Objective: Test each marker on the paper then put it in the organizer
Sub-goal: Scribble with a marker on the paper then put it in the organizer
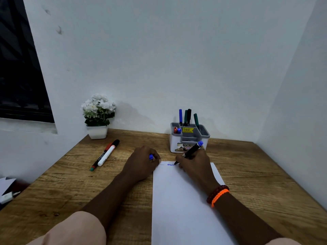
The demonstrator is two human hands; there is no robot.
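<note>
A white sheet of paper (178,200) lies on the wooden desk (74,183). My right hand (194,163) grips a black marker with a blue end (192,150), its tip touching the paper's top edge beside a small blue zigzag (170,164). At the sheet's top left corner my left hand (141,163) is curled around the marker's blue cap (151,157). The grey and white organizer (189,137) stands at the back with several markers upright in it. Two more markers, a white one (107,155) and a black one (100,160), lie on the desk to the left.
A white pot of white flowers (97,115) stands at the back left against the wall. Walls close the desk at the back and right. A dark window (19,68) is on the left, and some white items (7,191) lie off the desk's left edge.
</note>
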